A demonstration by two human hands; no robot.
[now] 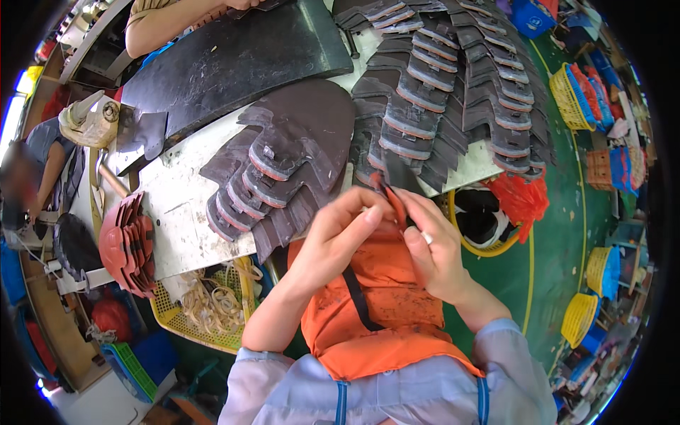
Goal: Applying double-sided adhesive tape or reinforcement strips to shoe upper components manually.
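Note:
In front of my orange apron [382, 283], both hands are raised close together near the table's edge. Between them is a dark, flexible cut piece with a reddish edge [398, 177], stood nearly on its side. My left hand [347, 230] pinches it from the left with thumb and fingers. From the right, my right hand [433, 244] grips it, thumb bent inward. Fingers cover much of the piece. Just beyond lies a fanned stack of similar dark brown pieces with grey-and-orange edges [265, 173]. Longer overlapping rows of such pieces [425, 92] spread farther right.
A black board [241, 60] lies across the table [191, 227], with another person's forearm [166, 28] at its far end. Red-brown pieces [127, 244] hang at the left corner. Yellow baskets [205, 336] stand below, one beside a red plastic bag [520, 202].

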